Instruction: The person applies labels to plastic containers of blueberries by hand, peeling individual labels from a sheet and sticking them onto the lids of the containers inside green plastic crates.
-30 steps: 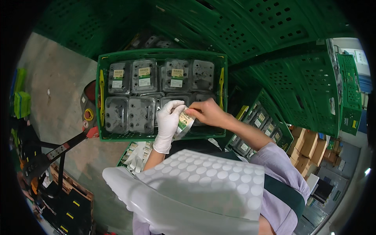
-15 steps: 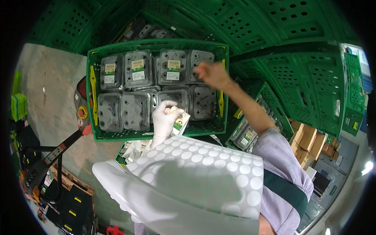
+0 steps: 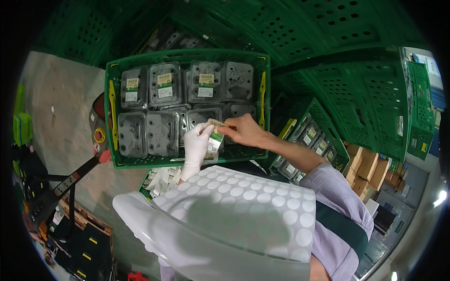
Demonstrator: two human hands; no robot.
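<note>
A green crate with yellow handles holds two rows of clear plastic clamshell boxes with vented lids. In the far row, three boxes, such as the labelled clamshell box, carry beige and green labels. The clamshell box at far right has no label on its lid. Over the near row, my left hand, in a white glove, is closed on a strip of labels. My bare right hand pinches the upper right edge of that strip. Both hands partly cover the near-row boxes beneath.
Another green crate with labelled boxes stands at the right. Tall green crates rise behind it. Loose label strips lie below the crate's near edge. A black and red handle juts up at the left.
My right hand has moved from above the far-right box down and left to the label strip, and now pinches it. My left hand still holds the strip.
</note>
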